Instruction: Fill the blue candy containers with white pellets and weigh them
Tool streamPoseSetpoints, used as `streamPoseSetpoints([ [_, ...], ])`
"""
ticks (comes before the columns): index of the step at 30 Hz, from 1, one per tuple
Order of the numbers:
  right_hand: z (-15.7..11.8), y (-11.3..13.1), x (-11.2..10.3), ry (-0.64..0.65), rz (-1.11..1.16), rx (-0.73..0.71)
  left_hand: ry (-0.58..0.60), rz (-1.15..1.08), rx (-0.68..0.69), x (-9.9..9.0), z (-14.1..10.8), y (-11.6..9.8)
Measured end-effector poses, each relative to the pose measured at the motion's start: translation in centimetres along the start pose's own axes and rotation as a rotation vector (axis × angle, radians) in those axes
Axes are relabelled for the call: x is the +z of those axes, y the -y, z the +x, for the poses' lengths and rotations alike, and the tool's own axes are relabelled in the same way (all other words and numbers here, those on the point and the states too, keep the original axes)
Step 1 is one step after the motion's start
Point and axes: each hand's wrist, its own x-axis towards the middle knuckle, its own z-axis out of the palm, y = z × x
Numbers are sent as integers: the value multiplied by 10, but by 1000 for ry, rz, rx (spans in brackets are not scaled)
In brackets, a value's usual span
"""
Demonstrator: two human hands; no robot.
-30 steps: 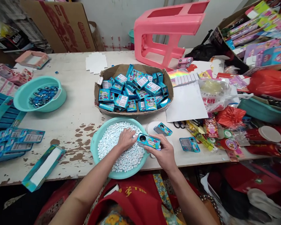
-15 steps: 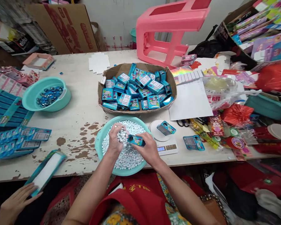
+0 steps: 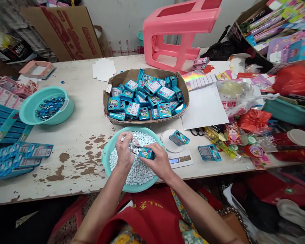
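Over a teal basin (image 3: pixel 106 161) of small white candies (image 3: pixel 139 174), my left hand (image 3: pixel 124 150) is closed round a handful of the candies. My right hand (image 3: pixel 159 161) grips a small blue box (image 3: pixel 146 153) by its far end, its near end against the candies at my left fingers. Just right of the basin, another blue box (image 3: pixel 179 138) rests on the round white plate of a scale (image 3: pixel 181 159). One more blue box (image 3: pixel 209 153) lies flat on the table farther right.
Behind the basin stands a cardboard tray (image 3: pixel 146 121) full of blue boxes. A teal bowl (image 3: pixel 66 110) of shiny blue pieces is at left. A pink stool (image 3: pixel 180 20), white sheet (image 3: pixel 203 108) and scissors (image 3: pixel 197 131) lie beyond or right.
The blue box in my right hand has turned so its printed front shows, and candies bunch at its end. The other person's hand and long box at lower left have gone from view.
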Motion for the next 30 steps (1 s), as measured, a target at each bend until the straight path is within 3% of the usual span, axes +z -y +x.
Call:
streamPoseSetpoints([
  [18,0,3,-6,11,37,8,76,74,82,9,-3,2],
  [22,-2,6,-8,-19,47,9,57,112,168,13,-6,1],
  [30,0,11,-8,-55,-1,-31,-37,9,178,14,-8,2],
])
